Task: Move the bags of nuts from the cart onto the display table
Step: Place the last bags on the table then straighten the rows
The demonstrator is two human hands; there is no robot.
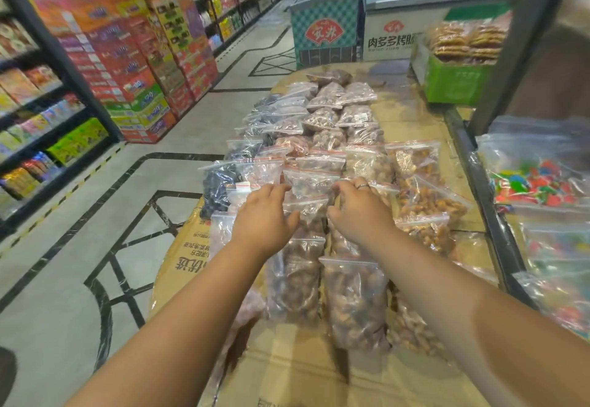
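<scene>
Bags of nuts (354,298) are laid centre frame on the table (424,125), long axes up-frame, seals farthest. The left hand (261,215) is spread on them; whether the right hand (360,211) is clamped cannot be told. A freezer (392,39) is marked "肉多多烤肠".

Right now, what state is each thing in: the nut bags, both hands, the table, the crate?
Nut bags, zipped shut, lying flat in rows.
Left hand, fingers fairly straight, resting on the bags.
Right hand, fingers curled onto a bag; grip unclear.
Display table, covered with flattened cardboard.
Green crate, filled with packed snacks.
</scene>
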